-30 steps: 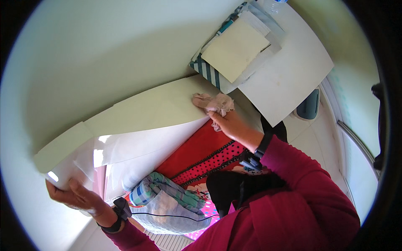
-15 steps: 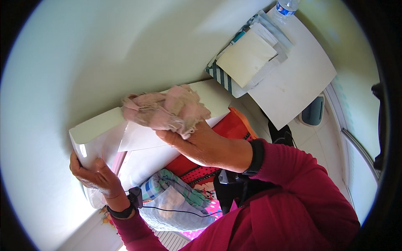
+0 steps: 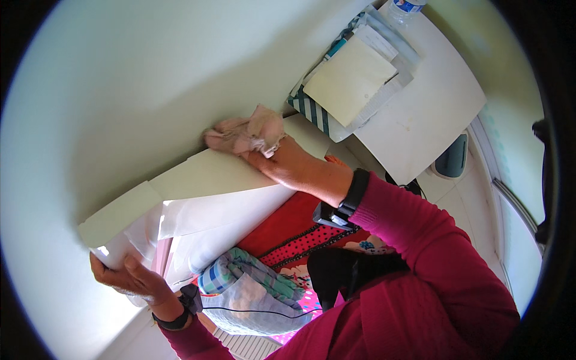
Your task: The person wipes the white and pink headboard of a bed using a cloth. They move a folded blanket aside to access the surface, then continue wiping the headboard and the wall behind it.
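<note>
A crumpled pink rag (image 3: 245, 133) with frayed edges is bunched under my right hand (image 3: 291, 163), its fingers mostly hidden by the folds. It rests on the pale top of a long white ledge (image 3: 201, 174) that runs along the wall and looks like a headboard. At the ledge's near left end, my left hand (image 3: 133, 281) is wrapped round the glossy corner, thumb on one side and fingers on the other. Both wrists wear black straps with small devices.
A white cabinet (image 3: 426, 120) at the upper right carries a stack of papers (image 3: 351, 81) and a clear bottle (image 3: 408, 9). Below the ledge lie red patterned fabric (image 3: 282, 231), a plaid cloth (image 3: 249, 279) and a translucent bag (image 3: 249, 309). A grey bin (image 3: 451, 157) stands beside the cabinet.
My right hand and the pink rag have moved away along the ledge, uncovering its left part. My left hand keeps its hold on the end; it appears slightly lower and farther left.
</note>
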A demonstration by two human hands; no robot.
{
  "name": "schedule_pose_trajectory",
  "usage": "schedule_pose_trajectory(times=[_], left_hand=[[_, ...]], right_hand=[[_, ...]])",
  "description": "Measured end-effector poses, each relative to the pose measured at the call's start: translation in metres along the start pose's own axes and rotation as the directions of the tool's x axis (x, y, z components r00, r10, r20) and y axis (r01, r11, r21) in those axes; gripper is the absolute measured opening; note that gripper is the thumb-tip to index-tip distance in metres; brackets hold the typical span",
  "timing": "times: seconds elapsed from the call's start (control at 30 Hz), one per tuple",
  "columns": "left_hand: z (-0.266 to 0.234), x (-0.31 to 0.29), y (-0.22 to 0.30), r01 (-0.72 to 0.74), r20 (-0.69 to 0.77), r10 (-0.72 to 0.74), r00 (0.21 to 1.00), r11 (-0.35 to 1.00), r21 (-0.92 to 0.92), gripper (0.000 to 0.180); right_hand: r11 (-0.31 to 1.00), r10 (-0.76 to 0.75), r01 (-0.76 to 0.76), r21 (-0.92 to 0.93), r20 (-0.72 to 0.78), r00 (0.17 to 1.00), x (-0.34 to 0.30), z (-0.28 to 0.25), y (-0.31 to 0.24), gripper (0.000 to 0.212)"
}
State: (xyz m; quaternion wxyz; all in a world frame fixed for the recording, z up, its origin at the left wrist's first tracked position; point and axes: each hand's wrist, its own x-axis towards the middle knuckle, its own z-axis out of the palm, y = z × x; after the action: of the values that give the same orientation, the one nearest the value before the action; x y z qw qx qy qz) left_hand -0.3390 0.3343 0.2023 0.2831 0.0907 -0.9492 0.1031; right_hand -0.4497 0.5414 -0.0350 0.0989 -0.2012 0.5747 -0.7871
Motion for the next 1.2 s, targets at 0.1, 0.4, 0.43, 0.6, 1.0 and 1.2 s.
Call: schedule_pose_trajectory(times=[0.1,0.4,0.43,0.6,1.0,1.2], left_hand=[[0.002,0.0,0.003,0.078,0.007,-0.078,0.997,0.996,0.046,0.065],[0.007,0.0,0.002,0.172,-0.176,-0.153,0.972,0.981,0.095,0.068],[0.007,0.001,0.002,0.18,-0.18,-0.165,0.97,0.981,0.072,0.068],[0.005,0.003,0.005,0.177,-0.183,-0.17,0.968,0.984,0.021,0.064],[0.003,0.007,-0.011,0.153,-0.122,-0.144,0.982,0.986,0.066,0.07],[0.003,0.007,-0.01,-0.027,-0.003,0.027,1.0,0.999,-0.019,0.058]], right_hand=[[0.935,0.347,-0.352,0.052,0.088,0.934,-0.011,-0.011,0.04,0.022],[0.84,0.542,-0.542,0.002,0.021,0.84,-0.047,-0.041,0.156,0.026],[0.853,0.521,-0.521,-0.003,-0.009,0.853,-0.049,-0.044,0.167,0.026],[0.781,0.582,-0.568,-0.259,-0.028,0.813,-0.058,-0.059,0.217,0.031],[0.58,0.736,-0.665,-0.47,-0.047,0.675,-0.114,-0.061,0.188,0.033],[0.698,0.594,-0.496,-0.517,0.03,0.804,-0.138,-0.042,0.16,0.032]])
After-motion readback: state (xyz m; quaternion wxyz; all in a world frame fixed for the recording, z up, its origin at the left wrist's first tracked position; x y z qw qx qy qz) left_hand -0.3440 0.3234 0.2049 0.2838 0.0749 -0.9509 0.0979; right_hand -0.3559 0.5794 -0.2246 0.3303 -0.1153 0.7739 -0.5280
